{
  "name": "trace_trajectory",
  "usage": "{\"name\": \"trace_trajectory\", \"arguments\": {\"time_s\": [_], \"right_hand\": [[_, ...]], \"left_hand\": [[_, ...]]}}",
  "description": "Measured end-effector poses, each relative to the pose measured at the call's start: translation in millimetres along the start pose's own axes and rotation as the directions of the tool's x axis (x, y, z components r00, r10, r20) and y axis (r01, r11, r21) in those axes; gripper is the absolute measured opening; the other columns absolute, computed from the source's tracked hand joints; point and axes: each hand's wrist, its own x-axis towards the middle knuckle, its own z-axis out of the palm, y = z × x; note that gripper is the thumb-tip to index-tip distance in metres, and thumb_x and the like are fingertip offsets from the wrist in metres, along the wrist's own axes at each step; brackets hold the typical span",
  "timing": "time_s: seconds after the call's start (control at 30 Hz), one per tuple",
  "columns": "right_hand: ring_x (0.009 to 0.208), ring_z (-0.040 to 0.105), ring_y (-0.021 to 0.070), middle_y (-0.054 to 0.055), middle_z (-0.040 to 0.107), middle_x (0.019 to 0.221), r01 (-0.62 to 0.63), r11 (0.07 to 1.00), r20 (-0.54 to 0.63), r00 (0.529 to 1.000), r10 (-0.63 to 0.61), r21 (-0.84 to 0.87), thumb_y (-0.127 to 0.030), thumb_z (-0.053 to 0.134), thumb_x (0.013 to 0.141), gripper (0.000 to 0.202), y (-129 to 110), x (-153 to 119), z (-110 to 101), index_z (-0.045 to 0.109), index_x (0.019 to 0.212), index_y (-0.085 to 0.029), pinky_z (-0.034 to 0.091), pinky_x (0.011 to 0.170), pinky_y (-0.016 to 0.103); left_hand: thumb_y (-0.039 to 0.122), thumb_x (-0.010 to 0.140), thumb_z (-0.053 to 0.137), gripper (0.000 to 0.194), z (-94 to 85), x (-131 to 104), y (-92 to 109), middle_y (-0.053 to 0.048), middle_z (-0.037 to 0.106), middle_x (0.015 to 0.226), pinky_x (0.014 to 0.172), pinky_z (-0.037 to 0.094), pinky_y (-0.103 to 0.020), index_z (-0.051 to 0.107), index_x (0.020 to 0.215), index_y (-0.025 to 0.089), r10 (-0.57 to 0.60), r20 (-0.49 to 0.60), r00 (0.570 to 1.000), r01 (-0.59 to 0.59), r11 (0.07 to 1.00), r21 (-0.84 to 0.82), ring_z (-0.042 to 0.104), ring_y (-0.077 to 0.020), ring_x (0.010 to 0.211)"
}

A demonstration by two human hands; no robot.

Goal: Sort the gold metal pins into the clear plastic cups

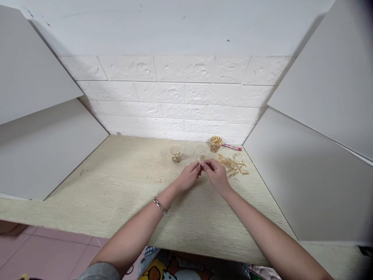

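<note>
Pins [227, 161], likely light, stiff and slick, best nipped mid-shank, lie loose beside the right hand [216, 175]. Its fingertips meet those of the left hand [189, 176] before a cup [201, 149], seemingly pinching one small gold piece [200, 163], mostly hidden.

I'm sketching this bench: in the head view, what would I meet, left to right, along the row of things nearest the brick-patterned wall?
Clear cup holding small golden pieces, second clear cup, cup heaped with golden rods, slim red stick.
</note>
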Motion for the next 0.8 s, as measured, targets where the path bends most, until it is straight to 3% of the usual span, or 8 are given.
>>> {"name": "trace_trajectory", "arguments": {"time_s": [0.47,0.8], "right_hand": [[0.062,0.054,0.0141,0.000,0.058,0.063,-0.052,0.999,0.073,0.996,0.052,-0.006,-0.035,0.057,0.075,0.018,1.7,4.4,-3.2,0.059,0.073,-0.018,0.043,0.060,0.027],[0.062,0.054,0.0139,0.000,0.058,0.064,-0.021,1.000,0.051,0.998,0.020,0.022,-0.031,0.055,0.076,0.014,1.0,2.1,-0.7,0.057,0.074,-0.018,0.044,0.060,0.027]], "left_hand": [[0.034,0.085,0.033,0.028,2.1,1.1,-9.6,0.002,0.043,0.060,0.057,0.034,-0.024,0.040,0.064,0.017,-0.012,0.004,1.000,0.012,0.987,-0.163,0.039,-0.0097,0.058],[0.033,0.085,0.032,0.028,2.3,-0.9,-1.5,0.002,0.043,0.060,0.058,0.034,-0.024,0.040,0.063,0.017,-0.015,0.002,1.000,0.015,0.995,-0.094,0.040,-0.0101,0.059]]}}
